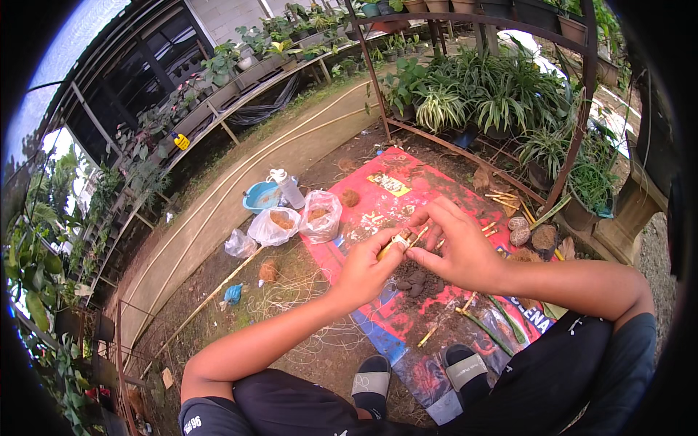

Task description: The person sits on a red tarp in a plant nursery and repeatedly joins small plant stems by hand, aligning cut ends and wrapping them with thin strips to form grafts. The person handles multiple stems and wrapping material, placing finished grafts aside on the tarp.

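My left hand (pixel 366 267) grips a small bundle of yellowish cane or bamboo sticks (pixel 401 242), wrapped near its end with pale string. Close on its right, my right hand (pixel 461 245) has its thumb at the bundle and its fingers raised and curved; whether it pinches the string cannot be told. Below both hands, a mound of dark soil (pixel 417 280) lies on the red printed banner sheet (pixel 403 169). Tangled pale string (pixel 305 305) spreads over the ground to the left of the sheet.
Left of the sheet stand plastic bags of brown fibre (pixel 322 218), a clear bottle (pixel 289 188) and a blue basin (pixel 262 197). Cut sticks (pixel 504 199) and string balls (pixel 519 235) lie at right. A metal rack (pixel 463 150) with potted plants rises beyond. My sandalled feet flank the sheet's near corner.
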`<act>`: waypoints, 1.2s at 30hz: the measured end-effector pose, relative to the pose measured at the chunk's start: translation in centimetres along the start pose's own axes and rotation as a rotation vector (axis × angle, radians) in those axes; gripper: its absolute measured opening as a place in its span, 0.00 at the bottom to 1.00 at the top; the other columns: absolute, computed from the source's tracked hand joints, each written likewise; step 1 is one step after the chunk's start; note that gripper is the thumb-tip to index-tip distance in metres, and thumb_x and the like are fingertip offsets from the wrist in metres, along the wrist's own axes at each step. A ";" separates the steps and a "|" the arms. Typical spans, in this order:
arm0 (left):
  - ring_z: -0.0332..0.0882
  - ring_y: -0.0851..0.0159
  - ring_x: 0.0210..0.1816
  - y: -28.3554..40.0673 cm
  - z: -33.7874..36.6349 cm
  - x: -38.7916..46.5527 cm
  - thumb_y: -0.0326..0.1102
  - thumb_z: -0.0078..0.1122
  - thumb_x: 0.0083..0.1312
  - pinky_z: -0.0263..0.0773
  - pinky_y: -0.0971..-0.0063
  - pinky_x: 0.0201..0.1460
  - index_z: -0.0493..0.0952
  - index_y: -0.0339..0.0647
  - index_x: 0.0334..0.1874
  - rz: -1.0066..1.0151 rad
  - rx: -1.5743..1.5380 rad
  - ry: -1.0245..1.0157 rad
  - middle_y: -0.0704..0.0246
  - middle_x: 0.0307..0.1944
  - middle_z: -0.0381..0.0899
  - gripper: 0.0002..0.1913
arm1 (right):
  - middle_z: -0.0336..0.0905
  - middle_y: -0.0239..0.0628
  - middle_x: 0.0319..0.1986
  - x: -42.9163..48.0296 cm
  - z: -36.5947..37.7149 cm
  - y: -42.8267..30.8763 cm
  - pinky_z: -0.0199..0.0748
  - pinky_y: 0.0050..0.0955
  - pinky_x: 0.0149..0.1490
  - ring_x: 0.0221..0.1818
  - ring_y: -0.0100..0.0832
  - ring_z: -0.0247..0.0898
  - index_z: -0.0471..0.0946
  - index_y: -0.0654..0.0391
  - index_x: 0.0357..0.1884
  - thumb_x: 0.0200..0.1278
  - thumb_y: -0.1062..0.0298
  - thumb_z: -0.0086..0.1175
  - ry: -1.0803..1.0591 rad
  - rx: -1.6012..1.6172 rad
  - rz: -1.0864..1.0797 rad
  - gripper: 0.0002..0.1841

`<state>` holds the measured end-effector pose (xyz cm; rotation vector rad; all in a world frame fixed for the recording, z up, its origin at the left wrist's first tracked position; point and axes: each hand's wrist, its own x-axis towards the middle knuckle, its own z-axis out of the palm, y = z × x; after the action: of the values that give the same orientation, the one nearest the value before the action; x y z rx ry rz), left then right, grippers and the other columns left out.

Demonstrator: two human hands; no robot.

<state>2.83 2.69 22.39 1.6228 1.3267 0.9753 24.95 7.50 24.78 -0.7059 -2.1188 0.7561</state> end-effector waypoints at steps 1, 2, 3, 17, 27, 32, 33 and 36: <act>0.76 0.77 0.37 0.1 0.0 0.0 0.38 0.54 0.81 0.73 0.76 0.39 0.79 0.32 0.65 0.020 -0.025 -0.010 0.72 0.39 0.83 0.18 | 0.77 0.36 0.48 0.1 -0.1 -0.1 0.79 0.26 0.40 0.37 0.23 0.80 0.79 0.59 0.56 0.67 0.73 0.69 -0.018 0.086 0.066 0.17; 0.75 0.78 0.37 0.2 0.1 0.0 0.37 0.54 0.81 0.72 0.77 0.39 0.79 0.33 0.65 0.041 -0.050 -0.021 0.73 0.38 0.82 0.18 | 0.78 0.36 0.50 0.2 -0.1 -0.1 0.80 0.26 0.42 0.39 0.23 0.81 0.78 0.59 0.57 0.67 0.73 0.69 -0.036 0.171 0.131 0.19; 0.74 0.79 0.36 0.0 0.0 0.0 0.37 0.54 0.82 0.71 0.78 0.38 0.78 0.34 0.66 0.016 -0.099 -0.048 0.74 0.37 0.81 0.18 | 0.78 0.36 0.51 0.2 -0.1 0.1 0.81 0.25 0.43 0.41 0.22 0.82 0.78 0.60 0.58 0.67 0.73 0.69 -0.067 0.196 0.138 0.19; 0.72 0.82 0.35 0.5 -1.0 -0.3 0.42 0.51 0.86 0.66 0.84 0.35 0.68 0.40 0.81 -0.028 -0.169 -0.243 0.78 0.38 0.80 0.26 | 0.79 0.36 0.51 0.2 -0.8 0.8 0.84 0.25 0.49 0.45 0.22 0.83 0.79 0.62 0.60 0.70 0.75 0.68 -0.160 0.281 0.169 0.19; 0.77 0.79 0.40 1.1 -1.0 -0.5 0.36 0.48 0.86 0.75 0.79 0.43 0.70 0.37 0.78 0.012 -0.112 -0.234 0.75 0.42 0.82 0.23 | 0.84 0.40 0.51 0.0 -0.4 1.3 0.88 0.30 0.46 0.43 0.28 0.85 0.80 0.63 0.57 0.68 0.73 0.69 -0.126 0.289 0.145 0.18; 0.77 0.78 0.38 0.1 -0.2 -0.6 0.36 0.49 0.86 0.75 0.77 0.41 0.72 0.35 0.75 0.097 -0.025 -0.142 0.73 0.41 0.81 0.21 | 0.83 0.39 0.51 0.1 -0.4 1.1 0.88 0.30 0.46 0.43 0.27 0.84 0.79 0.63 0.56 0.68 0.72 0.69 -0.128 0.264 0.139 0.18; 0.77 0.77 0.38 0.1 -0.2 -0.5 0.36 0.49 0.86 0.75 0.77 0.42 0.72 0.35 0.74 0.096 -0.022 -0.143 0.73 0.41 0.81 0.20 | 0.83 0.39 0.51 0.1 -0.4 1.1 0.87 0.30 0.46 0.42 0.27 0.83 0.79 0.63 0.56 0.68 0.71 0.69 -0.130 0.255 0.138 0.18; 0.77 0.76 0.37 0.2 -0.2 -0.4 0.36 0.48 0.85 0.76 0.76 0.42 0.73 0.34 0.73 0.092 -0.045 -0.156 0.72 0.41 0.81 0.20 | 0.83 0.39 0.50 0.1 -0.4 1.0 0.87 0.30 0.46 0.41 0.27 0.82 0.79 0.63 0.56 0.68 0.71 0.69 -0.136 0.244 0.146 0.18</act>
<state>2.62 2.26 22.61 1.7013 1.1263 0.9068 25.50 8.39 24.33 -0.6974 -2.0638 1.1489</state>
